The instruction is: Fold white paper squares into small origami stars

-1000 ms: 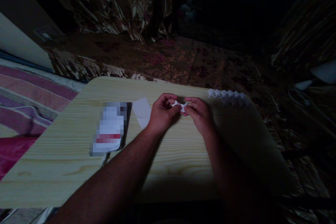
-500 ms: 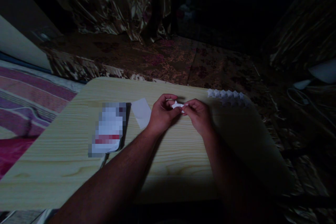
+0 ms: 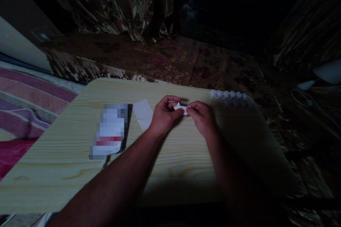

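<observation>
A small white folded paper (image 3: 181, 108) with pointed corners is pinched between my two hands above the wooden table (image 3: 183, 163). My left hand (image 3: 164, 115) grips its left side with thumb and curled fingers. On the right end, the thumb and forefinger of my right hand (image 3: 201, 115) press together, covering part of it. Just left of my left hand lies a flat white sheet of paper (image 3: 143, 113), its right edge partly hidden by that hand.
A phone-like object with a blurred-out screen (image 3: 110, 127) lies on the left, a cable at its lower end. Small white folded paper stars (image 3: 227, 94) line the far right edge. A striped bed cover (image 3: 26, 99) is at left; patterned cloth (image 3: 160, 56) lies beyond the table.
Hardly anything differs. Both hands keep their hold on the folded paper, which has tilted very slightly between the fingers.
</observation>
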`<state>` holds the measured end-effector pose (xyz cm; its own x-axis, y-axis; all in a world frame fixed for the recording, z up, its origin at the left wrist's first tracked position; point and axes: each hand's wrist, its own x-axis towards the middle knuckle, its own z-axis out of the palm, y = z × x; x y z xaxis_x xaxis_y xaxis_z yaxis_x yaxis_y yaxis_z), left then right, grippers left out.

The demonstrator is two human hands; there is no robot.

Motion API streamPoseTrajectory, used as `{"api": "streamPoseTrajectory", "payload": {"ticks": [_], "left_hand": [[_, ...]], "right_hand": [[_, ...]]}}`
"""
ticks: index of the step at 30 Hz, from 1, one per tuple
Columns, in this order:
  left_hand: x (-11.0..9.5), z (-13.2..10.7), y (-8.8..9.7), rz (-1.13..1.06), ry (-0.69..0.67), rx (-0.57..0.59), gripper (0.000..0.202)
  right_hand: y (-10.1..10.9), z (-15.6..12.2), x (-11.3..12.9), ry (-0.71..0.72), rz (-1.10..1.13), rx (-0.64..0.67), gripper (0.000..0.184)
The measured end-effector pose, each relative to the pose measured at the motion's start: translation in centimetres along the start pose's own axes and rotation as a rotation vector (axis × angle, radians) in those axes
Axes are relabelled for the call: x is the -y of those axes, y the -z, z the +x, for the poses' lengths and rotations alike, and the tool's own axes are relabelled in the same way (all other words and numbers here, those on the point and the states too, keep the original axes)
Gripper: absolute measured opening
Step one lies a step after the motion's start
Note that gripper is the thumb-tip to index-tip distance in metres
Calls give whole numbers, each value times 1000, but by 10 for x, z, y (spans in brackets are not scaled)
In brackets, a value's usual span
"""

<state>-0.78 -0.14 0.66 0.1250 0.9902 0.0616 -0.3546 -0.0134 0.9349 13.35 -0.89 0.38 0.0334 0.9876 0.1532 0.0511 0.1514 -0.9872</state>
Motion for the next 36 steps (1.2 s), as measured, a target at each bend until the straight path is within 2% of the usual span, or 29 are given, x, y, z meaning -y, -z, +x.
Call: {"api": "streamPoseTrajectory", "payload": {"ticks": [8,14,25,36], "left_hand": [[1,0,0,-3,-6,-14,39],[1,0,0,17,-26,-50,38],[1,-1,0,4,-9,-38,37],[2,0,-1,-31,-13,-12,37]], "right_hand": [[1,-1,4,3,-11,-8,11],[0,0,2,-27,36,3,17],[-2,0,-1,-14,35,-13,17],[2,0,0,-18,109,40,18]]}}
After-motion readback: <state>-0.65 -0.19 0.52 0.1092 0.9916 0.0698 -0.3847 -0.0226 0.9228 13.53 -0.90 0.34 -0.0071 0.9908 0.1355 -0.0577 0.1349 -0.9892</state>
